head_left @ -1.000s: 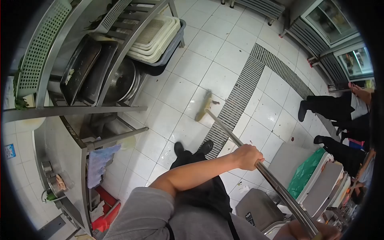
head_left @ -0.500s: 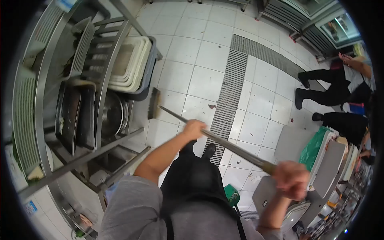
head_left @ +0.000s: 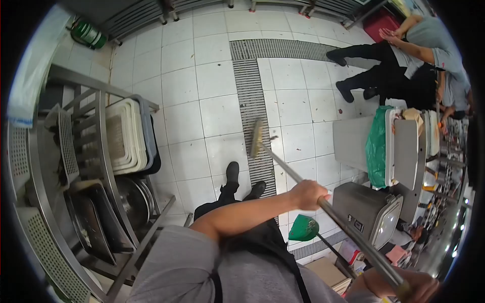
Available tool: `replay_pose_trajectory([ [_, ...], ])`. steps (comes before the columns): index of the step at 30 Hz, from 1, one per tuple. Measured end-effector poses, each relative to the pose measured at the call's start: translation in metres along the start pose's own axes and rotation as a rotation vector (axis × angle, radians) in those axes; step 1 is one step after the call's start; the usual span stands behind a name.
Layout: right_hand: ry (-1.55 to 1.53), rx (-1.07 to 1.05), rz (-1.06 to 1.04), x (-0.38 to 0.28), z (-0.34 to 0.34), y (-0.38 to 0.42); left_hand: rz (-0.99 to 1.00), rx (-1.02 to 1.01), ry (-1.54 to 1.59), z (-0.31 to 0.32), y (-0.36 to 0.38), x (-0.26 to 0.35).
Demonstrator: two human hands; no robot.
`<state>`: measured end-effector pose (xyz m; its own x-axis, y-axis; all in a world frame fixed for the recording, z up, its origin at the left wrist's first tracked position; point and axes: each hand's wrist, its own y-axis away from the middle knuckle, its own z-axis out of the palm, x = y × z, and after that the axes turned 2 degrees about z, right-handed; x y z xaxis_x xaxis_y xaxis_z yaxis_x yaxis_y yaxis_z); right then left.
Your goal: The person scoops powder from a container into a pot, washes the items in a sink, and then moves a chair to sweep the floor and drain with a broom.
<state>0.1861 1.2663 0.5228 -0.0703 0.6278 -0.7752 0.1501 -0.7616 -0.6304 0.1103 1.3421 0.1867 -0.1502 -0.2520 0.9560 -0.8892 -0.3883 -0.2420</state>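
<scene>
A long-handled broom [head_left: 290,171] slants across the view, its bristled head [head_left: 256,139] lying over the floor drain grate. Around the middle of the handle my left hand [head_left: 308,195] is closed. Low on the right, near the handle's upper end, my right hand [head_left: 417,287] also grips it. A green dustpan [head_left: 303,228] with a dark stick handle stands on the floor beneath the broom handle. Small dark scraps are scattered on the white tiles around the broom head.
Left stands a metal rack [head_left: 108,146] with stacked plastic tubs [head_left: 126,136] and pans. To the right are a grey bin [head_left: 348,146] with a green bag and a grey box [head_left: 361,207]. Other people [head_left: 404,60] stand at the upper right.
The broom head has swept from beside the rack, rightward onto the drain grate. Both my hands moved right and down with the handle, and the view has turned.
</scene>
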Motion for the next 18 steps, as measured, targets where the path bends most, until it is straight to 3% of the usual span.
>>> replay_pose_trajectory([
  [1,0.015,0.01,-0.006,0.006,0.002,-0.005,0.02,0.012,-0.038,-0.008,0.008,0.01],
  [3,-0.242,0.159,-0.206,0.024,0.0,-0.003,-0.024,0.047,-0.128,-0.032,0.032,0.01],
  [4,-0.673,0.185,-0.284,0.026,-0.023,0.031,-0.066,0.044,-0.175,-0.049,0.049,0.0],
  [6,-0.849,0.253,0.093,0.076,-0.029,0.049,-0.233,0.122,-0.251,-0.083,0.089,-0.039],
  [7,-0.842,0.637,0.0,0.112,-0.007,0.06,-0.292,0.157,-0.324,-0.105,0.105,-0.053],
  [8,-0.431,0.528,0.172,0.139,-0.011,0.059,-0.348,0.184,-0.395,-0.121,0.119,-0.067],
  [11,-0.424,0.492,0.225,0.174,-0.017,0.052,-0.429,0.212,-0.512,-0.129,0.121,-0.11],
  [15,-0.225,0.049,0.124,0.142,-0.06,0.015,-0.178,0.144,-0.324,-0.08,0.041,-0.136],
  [16,-0.224,0.025,0.143,0.127,-0.076,0.009,-0.248,0.049,-0.31,-0.07,0.009,-0.124],
  [18,-0.226,-0.071,0.088,0.098,-0.1,-0.005,-0.176,-0.039,-0.16,-0.059,-0.043,-0.098],
])
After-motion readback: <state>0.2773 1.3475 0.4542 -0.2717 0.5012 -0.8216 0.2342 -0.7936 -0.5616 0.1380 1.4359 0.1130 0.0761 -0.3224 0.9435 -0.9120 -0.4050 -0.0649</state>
